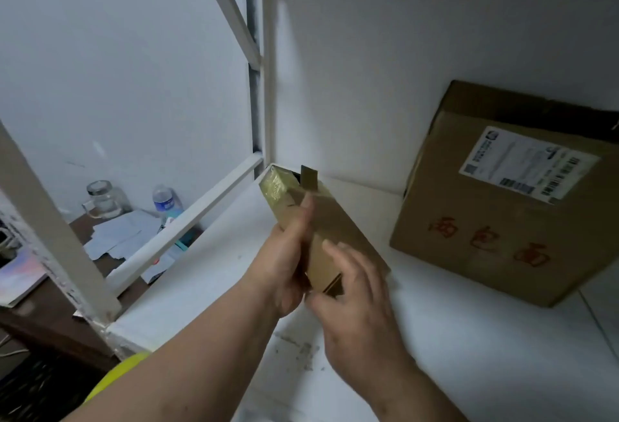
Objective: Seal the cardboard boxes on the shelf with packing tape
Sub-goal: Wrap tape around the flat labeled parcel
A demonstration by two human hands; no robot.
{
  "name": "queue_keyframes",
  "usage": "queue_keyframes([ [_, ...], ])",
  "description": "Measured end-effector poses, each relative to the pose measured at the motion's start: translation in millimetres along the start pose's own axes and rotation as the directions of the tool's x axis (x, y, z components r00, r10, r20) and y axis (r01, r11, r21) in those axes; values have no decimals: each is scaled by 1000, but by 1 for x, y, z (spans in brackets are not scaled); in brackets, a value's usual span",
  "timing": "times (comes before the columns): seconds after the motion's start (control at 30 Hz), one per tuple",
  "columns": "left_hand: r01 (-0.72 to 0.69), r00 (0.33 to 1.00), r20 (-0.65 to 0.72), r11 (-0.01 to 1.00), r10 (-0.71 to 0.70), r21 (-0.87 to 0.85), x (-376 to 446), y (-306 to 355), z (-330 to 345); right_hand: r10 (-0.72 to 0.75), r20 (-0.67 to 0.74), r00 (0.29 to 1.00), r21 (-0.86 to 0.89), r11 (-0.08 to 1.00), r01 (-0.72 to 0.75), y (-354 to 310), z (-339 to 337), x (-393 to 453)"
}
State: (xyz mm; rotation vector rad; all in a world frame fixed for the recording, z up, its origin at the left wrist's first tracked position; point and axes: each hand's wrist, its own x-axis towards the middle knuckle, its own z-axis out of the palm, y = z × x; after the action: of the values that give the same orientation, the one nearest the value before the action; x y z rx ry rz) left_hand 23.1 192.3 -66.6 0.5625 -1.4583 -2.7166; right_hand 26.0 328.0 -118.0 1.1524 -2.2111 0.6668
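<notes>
Two hands hold a long, narrow cardboard box (pixel 321 234) over the white shelf (pixel 469 338): the left hand (pixel 284 261) grips its side, the right hand (pixel 351 291) pinches its near end. Glossy yellowish tape (pixel 276 187) wraps the far end. A bigger labelled brown box (pixel 502 220) sits just beside it.

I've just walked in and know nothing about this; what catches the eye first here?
Two bare hands, the left hand and the right hand, grip a long narrow brown cardboard box at centre, over the white shelf. To the right sits a large brown cardboard box with red writing and a white shipping label.
</notes>
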Motion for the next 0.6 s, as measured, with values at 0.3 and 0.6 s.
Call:
queue_keyframes([
  [0.3, -24, 995, -98, 999, 21, -28, -50, -40, 1, 595, -51, 802, 501, 710, -495, -1, -50, -57],
  [0.6, -104, 988, -111, 994, 107, 31, -78, -40, -21, 688, 552, 471, 724, -116, -680, -6, -79, -65],
])
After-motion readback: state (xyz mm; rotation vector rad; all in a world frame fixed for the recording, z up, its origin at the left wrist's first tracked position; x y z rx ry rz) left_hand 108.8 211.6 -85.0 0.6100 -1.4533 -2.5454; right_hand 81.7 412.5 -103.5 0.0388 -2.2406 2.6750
